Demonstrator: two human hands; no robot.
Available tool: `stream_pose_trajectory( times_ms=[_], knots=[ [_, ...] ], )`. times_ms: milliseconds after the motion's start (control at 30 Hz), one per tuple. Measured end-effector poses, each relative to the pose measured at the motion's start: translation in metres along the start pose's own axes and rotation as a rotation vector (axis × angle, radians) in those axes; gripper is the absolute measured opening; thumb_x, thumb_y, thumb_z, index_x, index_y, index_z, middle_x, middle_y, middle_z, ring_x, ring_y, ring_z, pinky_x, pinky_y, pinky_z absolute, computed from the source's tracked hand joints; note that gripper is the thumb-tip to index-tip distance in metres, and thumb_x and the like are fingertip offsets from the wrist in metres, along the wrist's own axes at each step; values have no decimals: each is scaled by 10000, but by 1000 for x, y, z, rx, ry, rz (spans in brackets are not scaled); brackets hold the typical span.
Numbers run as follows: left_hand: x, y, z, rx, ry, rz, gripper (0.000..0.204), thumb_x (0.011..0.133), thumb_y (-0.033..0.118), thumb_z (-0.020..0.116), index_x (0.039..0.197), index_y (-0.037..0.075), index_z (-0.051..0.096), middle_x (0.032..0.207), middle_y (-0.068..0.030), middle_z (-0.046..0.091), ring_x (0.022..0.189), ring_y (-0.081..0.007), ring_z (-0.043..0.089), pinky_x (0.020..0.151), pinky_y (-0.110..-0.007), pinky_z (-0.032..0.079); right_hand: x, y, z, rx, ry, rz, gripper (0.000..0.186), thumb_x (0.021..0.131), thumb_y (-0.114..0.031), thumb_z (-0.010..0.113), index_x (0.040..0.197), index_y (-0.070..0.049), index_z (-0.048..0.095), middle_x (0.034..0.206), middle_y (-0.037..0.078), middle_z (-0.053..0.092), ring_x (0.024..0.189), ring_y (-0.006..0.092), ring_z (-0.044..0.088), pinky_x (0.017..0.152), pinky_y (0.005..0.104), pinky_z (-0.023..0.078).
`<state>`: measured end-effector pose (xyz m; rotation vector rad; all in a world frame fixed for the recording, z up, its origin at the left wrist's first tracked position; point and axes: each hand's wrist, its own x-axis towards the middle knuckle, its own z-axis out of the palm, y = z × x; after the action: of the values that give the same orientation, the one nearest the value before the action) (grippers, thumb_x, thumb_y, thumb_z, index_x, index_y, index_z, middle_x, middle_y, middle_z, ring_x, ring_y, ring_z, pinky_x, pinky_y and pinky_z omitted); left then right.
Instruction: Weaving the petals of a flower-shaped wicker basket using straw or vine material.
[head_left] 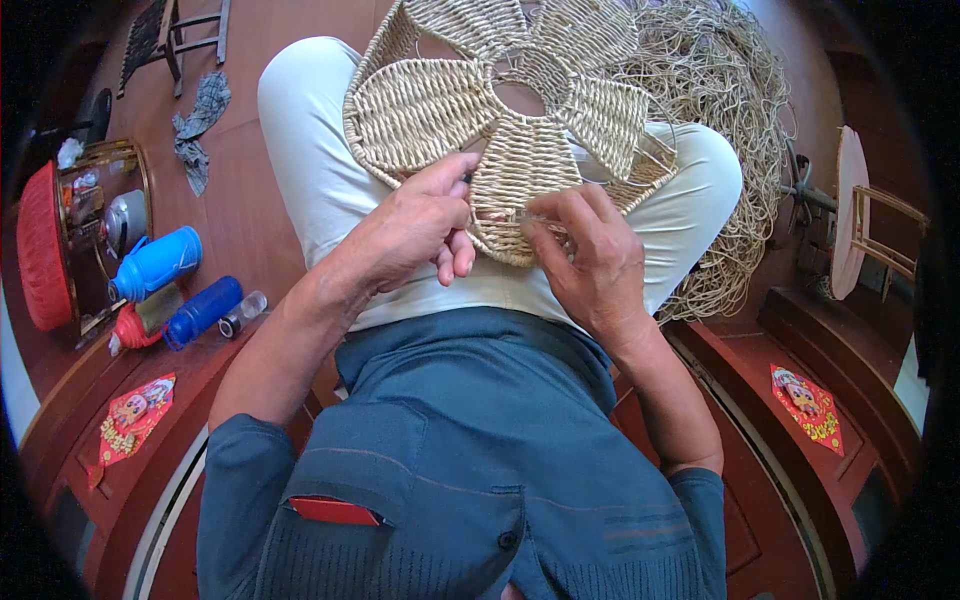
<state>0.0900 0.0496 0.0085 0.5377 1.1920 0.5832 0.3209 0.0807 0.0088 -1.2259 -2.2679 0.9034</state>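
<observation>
Across my lap lies a woven straw piece (420, 112) with flower-like petals round a central hole, set in a rounded frame. My right hand (592, 250) is at its near petal (522, 180), thumb and fingers pinched on a thin straw strand by the near rim. Just left of that petal is my left hand (425, 225), its index finger stretched toward the petal's edge and the other fingers loosely bent and apart. A small dark spot shows by its fingertips; I cannot make out what it is. The fingers of my right hand partly hide the strand.
A big heap of loose straw cord (715, 110) lies beyond my right knee. On the left stand a light-blue flask (158, 262), a dark-blue bottle (203, 312) and a red-covered round stand (45, 245). A grey cloth (203, 115) lies on the floor; a wooden stool (852, 215) is at right.
</observation>
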Motion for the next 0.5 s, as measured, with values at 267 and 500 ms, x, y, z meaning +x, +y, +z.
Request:
stream_pose_trajectory(
  times_ms=[267,500],
  knots=[
    [0,1,1,-63,-7,25,738,968,-29,448,1668,-72,219,952,-47,500,576,-123,649,426,-233,526,12,-3,13,-96,6,-143,210,884,-173,852,1069,-125,767,969,60,671,938,299,659,822,444,514],
    [-21,-8,9,284,207,267,629,1011,16,523,1628,27,404,1094,-88,595,690,-126,668,525,-248,557,25,-8,8,-8,25,-143,96,888,-186,833,951,-130,789,925,35,702,922,266,644,809,411,486]
  ],
)
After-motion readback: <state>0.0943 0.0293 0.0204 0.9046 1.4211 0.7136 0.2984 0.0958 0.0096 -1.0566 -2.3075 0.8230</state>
